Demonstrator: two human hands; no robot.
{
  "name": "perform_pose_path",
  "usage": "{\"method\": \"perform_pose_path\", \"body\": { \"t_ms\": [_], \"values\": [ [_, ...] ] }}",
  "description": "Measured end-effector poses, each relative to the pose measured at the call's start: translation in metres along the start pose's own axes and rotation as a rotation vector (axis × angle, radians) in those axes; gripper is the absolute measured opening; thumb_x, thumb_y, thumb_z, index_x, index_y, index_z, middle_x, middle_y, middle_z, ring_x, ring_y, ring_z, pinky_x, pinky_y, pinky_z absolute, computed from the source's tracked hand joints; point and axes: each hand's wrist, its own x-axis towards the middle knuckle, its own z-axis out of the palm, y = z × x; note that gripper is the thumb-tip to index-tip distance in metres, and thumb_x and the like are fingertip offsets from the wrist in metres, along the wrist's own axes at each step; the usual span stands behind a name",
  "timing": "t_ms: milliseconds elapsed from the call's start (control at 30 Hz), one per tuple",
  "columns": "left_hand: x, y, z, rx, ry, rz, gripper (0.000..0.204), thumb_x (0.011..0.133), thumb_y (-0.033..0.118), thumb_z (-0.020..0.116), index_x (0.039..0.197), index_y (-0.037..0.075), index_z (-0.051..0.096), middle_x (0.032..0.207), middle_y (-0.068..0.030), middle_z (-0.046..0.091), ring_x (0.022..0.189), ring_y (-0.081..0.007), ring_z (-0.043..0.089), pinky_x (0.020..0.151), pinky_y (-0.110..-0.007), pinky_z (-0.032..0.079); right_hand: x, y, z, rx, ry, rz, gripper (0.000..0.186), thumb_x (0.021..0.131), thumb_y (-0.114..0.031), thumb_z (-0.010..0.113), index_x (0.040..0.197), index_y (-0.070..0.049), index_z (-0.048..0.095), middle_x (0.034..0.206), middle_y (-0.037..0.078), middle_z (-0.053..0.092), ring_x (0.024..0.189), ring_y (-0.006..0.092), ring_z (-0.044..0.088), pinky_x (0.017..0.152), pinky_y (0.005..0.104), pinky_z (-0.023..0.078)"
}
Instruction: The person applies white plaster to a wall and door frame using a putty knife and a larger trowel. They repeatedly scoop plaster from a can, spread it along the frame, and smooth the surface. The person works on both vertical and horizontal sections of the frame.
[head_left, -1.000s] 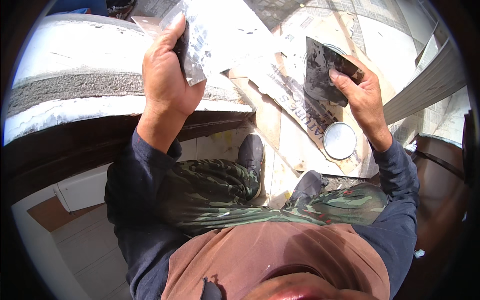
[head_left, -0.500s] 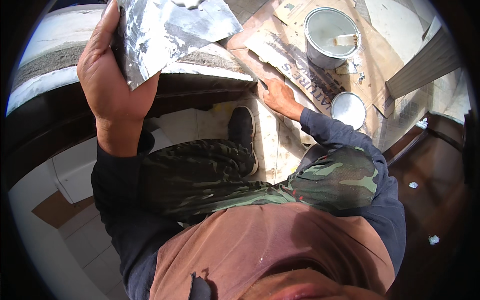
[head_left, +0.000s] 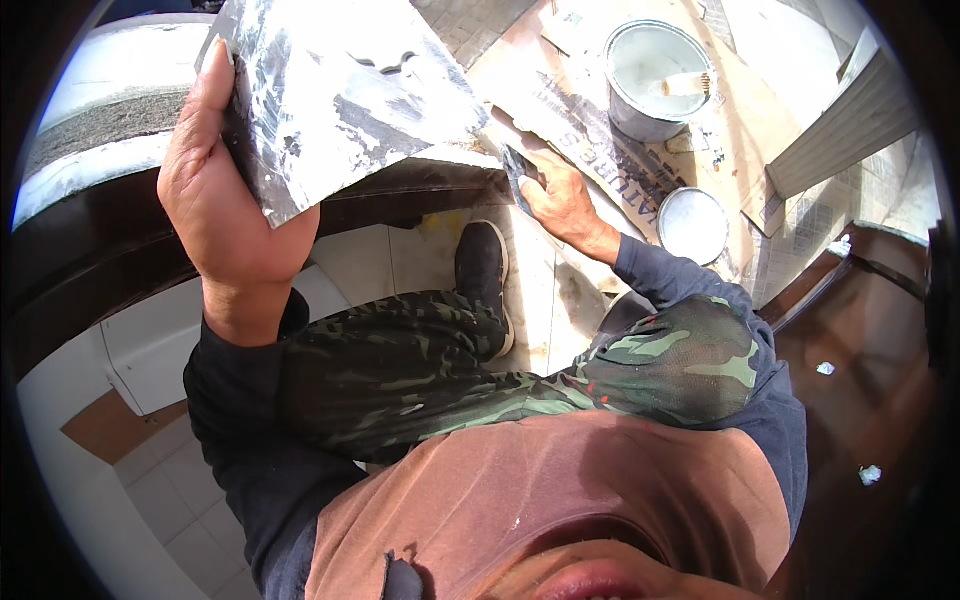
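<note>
My left hand (head_left: 235,200) grips a flat metal plate (head_left: 330,130) by its left edge, thumb on top. White putty is smeared across the plate, with a small grey lump near its far side. By the plate's right corner, my right hand (head_left: 568,208) is closed around what looks like a putty knife (head_left: 517,178). Its dark, narrow part shows at the fingers; I cannot tell where its blade ends or whether it touches the plate.
An open can (head_left: 650,125) with a brush (head_left: 688,84) in it stands on flattened cardboard (head_left: 560,80). Its round lid (head_left: 693,226) lies nearer me. At right is a ribbed post (head_left: 850,130). A dark-faced ledge (head_left: 110,235) runs along the left.
The plate in my left hand has come lower and nearer, showing more of its face. My right hand has turned slightly, so more of the putty knife shows beside the plate's corner.
</note>
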Motion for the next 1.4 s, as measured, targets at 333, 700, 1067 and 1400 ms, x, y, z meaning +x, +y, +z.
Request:
{"method": "perform_pose_path", "body": {
  "t_ms": [333, 700, 1067, 1400],
  "values": [
    [0.029, -0.093, 0.028, 0.218, 0.094, -0.045, 0.024, 0.102, 0.019, 0.056, 0.119, 0.003, 0.062, 0.103, -0.0051, 0.070, 0.089, -0.0133, 0.070, 0.080, -0.028, 0.058, 0.022, -0.085, -0.163, -0.099, 0.276, -0.404, 0.030, 0.094, 0.003, 0.062, 0.121, -0.006, 0.071, 0.117, 0.011, 0.068, 0.110, 0.0209, 0.061, 0.098, 0.0323, 0.046],
    [0.055, -0.156, 0.074, 0.152, -0.083, 0.085, 0.015, 0.101, 0.016, 0.058, 0.107, 0.003, 0.059, 0.096, -0.0048, 0.068, 0.083, -0.0114, 0.069, 0.072, -0.026, 0.058, 0.065, -0.122, -0.221, -0.602, 0.336, -0.737, 0.037, 0.080, 0.002, 0.070, 0.114, -0.013, 0.075, 0.107, 0.006, 0.073, 0.097, 0.0250, 0.067, 0.085, 0.0371, 0.051],
    [0.061, -0.061, 0.034, 0.170, 0.327, 0.397, 0.034, 0.090, 0.014, 0.069, 0.119, -0.004, 0.064, 0.108, -0.0115, 0.072, 0.098, -0.0229, 0.071, 0.089, -0.035, 0.058, -0.012, -0.039, -0.116, 0.255, -0.007, 0.207, 0.032, 0.094, -0.011, 0.059, 0.122, 0.001, 0.066, 0.103, 0.013, 0.074, 0.086, 0.0234, 0.071, 0.080, 0.0326, 0.056],
    [0.024, -0.063, 0.031, 1.216, 0.179, 0.816, 0.055, 0.077, 0.013, 0.077, 0.123, -0.012, 0.058, 0.111, -0.0178, 0.069, 0.102, -0.0247, 0.069, 0.092, -0.034, 0.055, -0.026, 0.054, 0.057, -0.304, -0.091, 0.184, 0.027, 0.087, -0.009, 0.053, 0.111, -0.001, 0.061, 0.112, 0.020, 0.060, 0.106, 0.0387, 0.058, 0.086, 0.0508, 0.052]
  ]
}}
